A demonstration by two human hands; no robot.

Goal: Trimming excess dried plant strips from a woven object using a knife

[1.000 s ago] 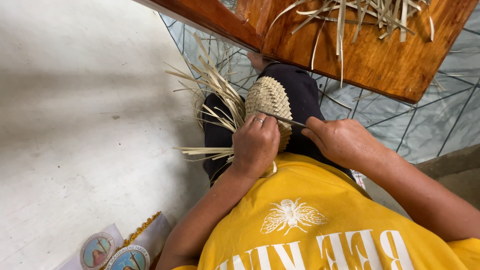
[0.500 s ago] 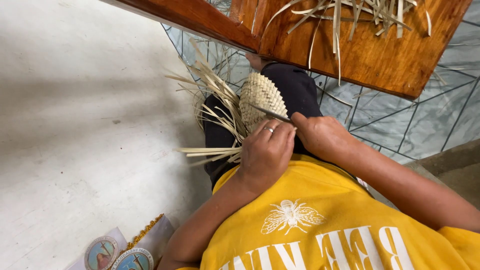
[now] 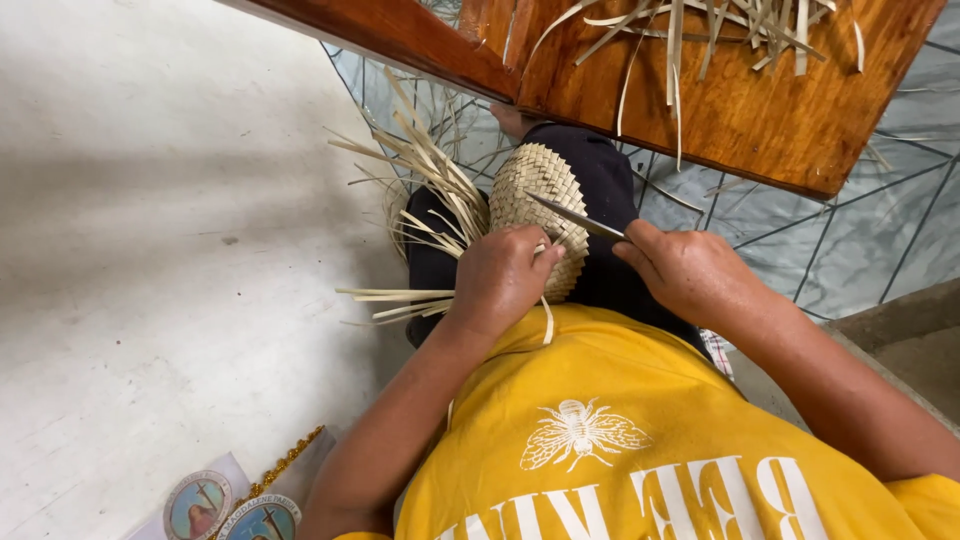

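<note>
The left hand [image 3: 500,278] grips the near edge of a pale, oval woven-straw piece [image 3: 540,205] resting on the person's dark-trousered lap [image 3: 608,190]. The right hand [image 3: 688,272] is closed on a thin metal blade [image 3: 575,217] whose tip lies across the weave. Loose straw strips [image 3: 425,170] fan out beside the left hand.

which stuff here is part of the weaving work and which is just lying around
In use:
- woven piece on the lap, gripped by the left hand
- thin blade in the right hand
- loose strip ends trailing from the weave

Lying about:
- cut strips on the wooden table
- printed cloth on the floor
</note>
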